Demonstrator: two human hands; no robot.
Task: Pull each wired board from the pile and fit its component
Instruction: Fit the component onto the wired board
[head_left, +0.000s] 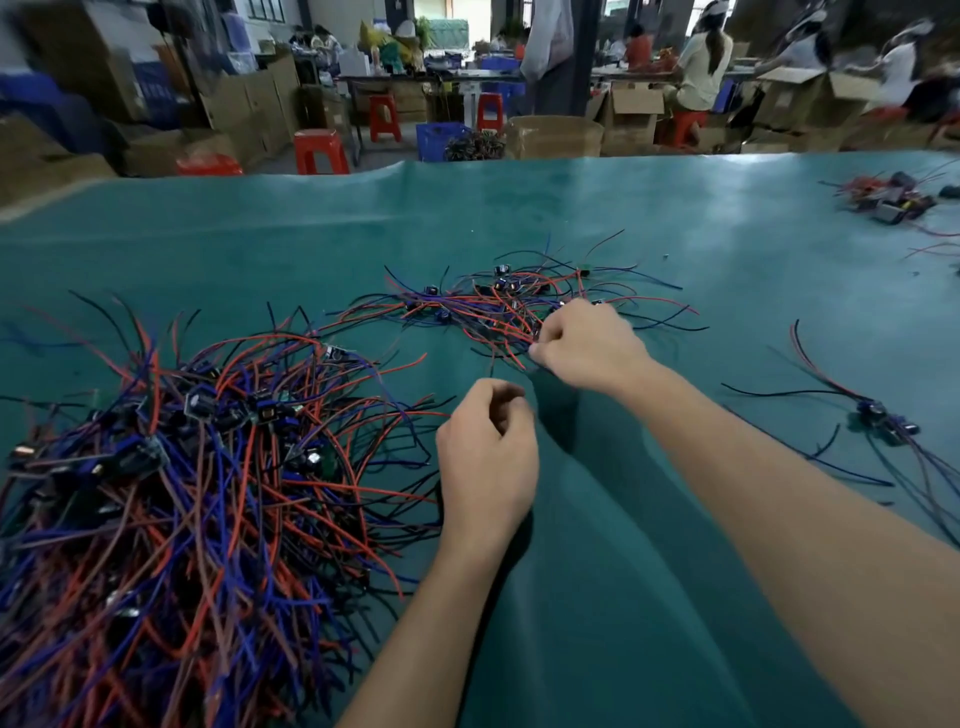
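Wired boards lie in 2 heaps on the green table mat (675, 218): a big pile (171, 467) at the near left edge, and a smaller, looser pile (498, 306) toward the middle. The right hand (587, 345) is at the near right fringe of the smaller pile, fingers curled and pinching red and dark leads; which board they belong to I cannot tell, since the knuckles hide it. The leads run mostly left to right and away from that hand, so I judge a pull back toward the near edge would draw a board out lengthwise. The left hand (488, 457) hovers nearer the body, between the 2 heaps, fingers loosely curled with nothing visible in them. It is the closer one to the big pile. The wires are thin, flexible, insulated in red, blue and black, and tangle readily; the boards are small, rigid and carry blocky dark parts. A few separate boards (883, 418) sit near the right edge.
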